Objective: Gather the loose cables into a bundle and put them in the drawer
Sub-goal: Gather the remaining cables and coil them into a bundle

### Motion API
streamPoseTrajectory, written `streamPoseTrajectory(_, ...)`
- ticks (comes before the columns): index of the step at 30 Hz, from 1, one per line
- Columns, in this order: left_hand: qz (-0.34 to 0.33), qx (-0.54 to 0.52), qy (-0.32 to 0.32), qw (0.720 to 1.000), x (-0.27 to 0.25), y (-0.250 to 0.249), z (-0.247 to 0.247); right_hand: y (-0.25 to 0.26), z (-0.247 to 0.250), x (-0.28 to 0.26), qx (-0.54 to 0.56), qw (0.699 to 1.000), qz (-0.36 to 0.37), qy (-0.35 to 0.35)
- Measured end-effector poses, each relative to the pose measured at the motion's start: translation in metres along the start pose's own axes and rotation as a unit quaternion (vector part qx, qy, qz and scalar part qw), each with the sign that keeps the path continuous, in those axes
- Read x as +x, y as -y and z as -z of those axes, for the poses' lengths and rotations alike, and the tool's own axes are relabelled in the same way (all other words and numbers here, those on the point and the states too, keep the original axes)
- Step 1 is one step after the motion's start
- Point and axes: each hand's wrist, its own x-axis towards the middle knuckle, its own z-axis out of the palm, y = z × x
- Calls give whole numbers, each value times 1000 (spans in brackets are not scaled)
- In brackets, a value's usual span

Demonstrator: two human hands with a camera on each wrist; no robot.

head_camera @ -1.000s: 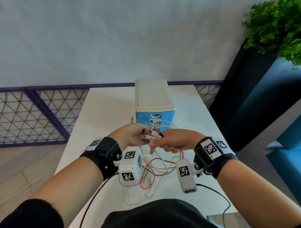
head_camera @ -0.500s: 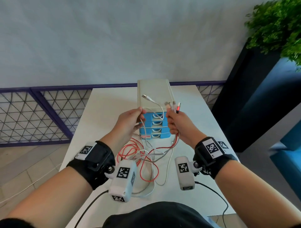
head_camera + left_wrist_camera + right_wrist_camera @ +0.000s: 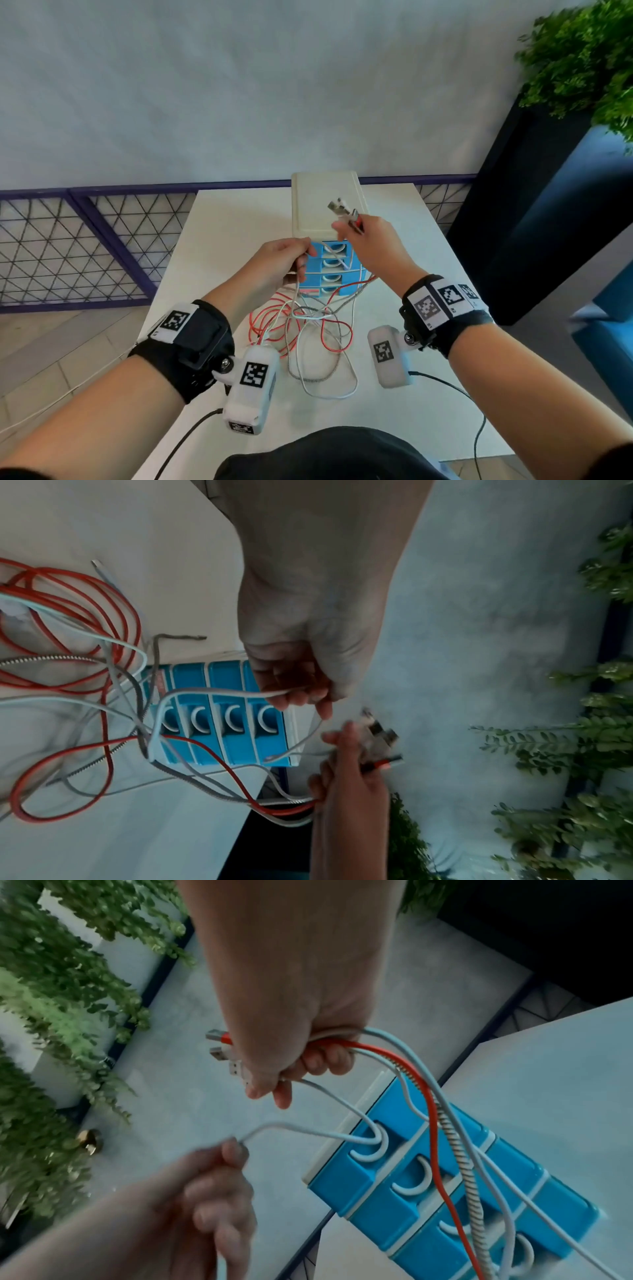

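Head view, centre: right hand (image 3: 371,245) grips the USB plug ends (image 3: 344,214); left hand (image 3: 282,263) pinches a white cable (image 3: 337,255). Smooth red, white and braided cables (image 3: 308,329) loop on the matte bench (image 3: 394,404) before the blue plastic drawer unit (image 3: 330,270).

Left wrist view, centre: fingertips (image 3: 294,699) pinch the round white cable.

Right wrist view: fist clamps the bundled cords (image 3: 373,1046).

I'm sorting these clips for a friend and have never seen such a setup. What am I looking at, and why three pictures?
No machine here: a person with a camera on the head and one strapped to each wrist. The wide picture is the head view; the other two look along each hand. On the white table stands a small blue drawer unit, all drawers closed, with a tangle of red, white and braided cables in front. The right hand grips several cable ends, plugs sticking out above the fist. The left hand pinches one white cable.
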Motion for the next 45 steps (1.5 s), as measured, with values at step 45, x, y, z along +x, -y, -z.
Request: streamPoseTrajectory(45, -160, 230, 228, 932, -22, 4, -35, 30, 1, 6, 566, 804, -154, 99)
